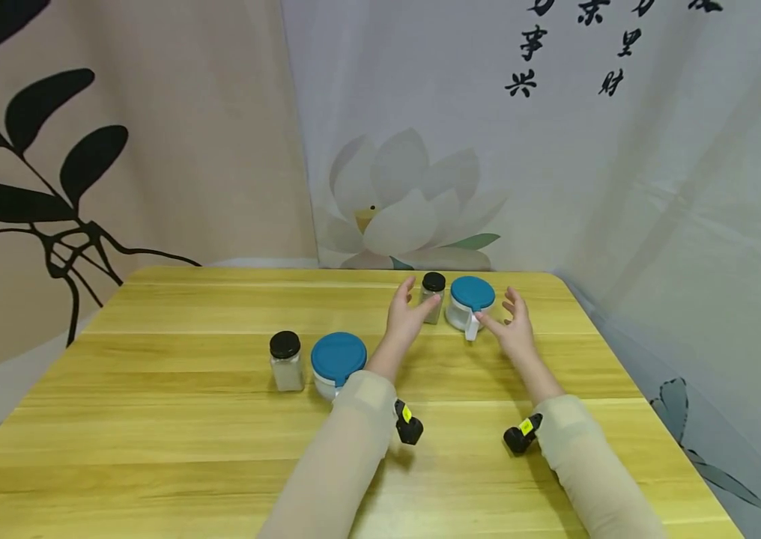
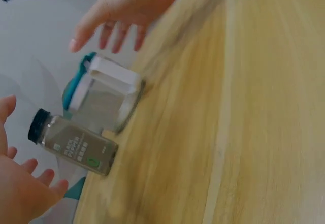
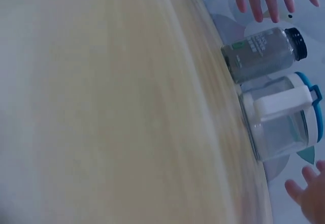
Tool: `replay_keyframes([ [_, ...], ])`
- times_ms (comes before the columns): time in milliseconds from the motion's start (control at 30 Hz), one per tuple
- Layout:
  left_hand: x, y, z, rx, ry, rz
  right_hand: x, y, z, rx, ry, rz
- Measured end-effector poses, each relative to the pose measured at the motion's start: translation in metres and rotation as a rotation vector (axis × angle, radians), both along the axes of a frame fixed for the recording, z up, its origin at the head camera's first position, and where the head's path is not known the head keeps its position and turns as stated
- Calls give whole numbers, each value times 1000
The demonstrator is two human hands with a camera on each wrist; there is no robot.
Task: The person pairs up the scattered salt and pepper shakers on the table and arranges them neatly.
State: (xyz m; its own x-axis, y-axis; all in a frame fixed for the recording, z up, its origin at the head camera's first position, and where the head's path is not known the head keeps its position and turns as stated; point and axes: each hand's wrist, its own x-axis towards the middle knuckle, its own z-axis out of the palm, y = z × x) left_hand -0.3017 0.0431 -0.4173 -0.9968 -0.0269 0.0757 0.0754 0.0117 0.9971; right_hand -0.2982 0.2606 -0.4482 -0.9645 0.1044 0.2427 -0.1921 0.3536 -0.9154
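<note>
Near the table's back edge stand a black-capped jar (image 1: 433, 286) labelled black pepper (image 2: 81, 145) and, to its right, a clear canister with a blue lid (image 1: 473, 292) and white handle (image 3: 283, 103). My left hand (image 1: 407, 316) is held just left of the pepper jar, fingers spread, holding nothing. On the canister's right is my right hand (image 1: 515, 327), fingers loosely extended. In the wrist views both hands look apart from the containers. Their thumbs overlap the jar and canister in the head view.
A second black-capped jar (image 1: 286, 363) and a second blue-lidded canister (image 1: 338, 358) stand farther left and nearer on the wooden table (image 1: 151, 434). My left sleeve (image 1: 353, 434) partly hides that canister. A printed curtain (image 1: 219, 150) hangs behind the table.
</note>
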Motion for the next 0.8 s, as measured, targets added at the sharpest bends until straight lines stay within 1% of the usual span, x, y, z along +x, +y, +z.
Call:
replay_keyframes([
  [100,-3,2,-1,2,-11,1,-1,2,5,18,-17,52],
  [233,-5,4,-2,-1,-21,-8,5,-2,21,20,-40,115],
  [333,-7,3,-3,-2,-25,4,9,-6,30,13,-59,147],
  [400,-8,2,-3,-4,-26,10,6,-4,29,21,-82,153],
  [533,-9,1,-3,-12,-19,-8,-6,2,19,63,-121,152],
  [633,-11,1,-3,-31,-10,-25,-14,5,13,85,-127,154],
  [800,-14,3,-3,-52,-2,-36,-21,8,9,78,-129,158],
])
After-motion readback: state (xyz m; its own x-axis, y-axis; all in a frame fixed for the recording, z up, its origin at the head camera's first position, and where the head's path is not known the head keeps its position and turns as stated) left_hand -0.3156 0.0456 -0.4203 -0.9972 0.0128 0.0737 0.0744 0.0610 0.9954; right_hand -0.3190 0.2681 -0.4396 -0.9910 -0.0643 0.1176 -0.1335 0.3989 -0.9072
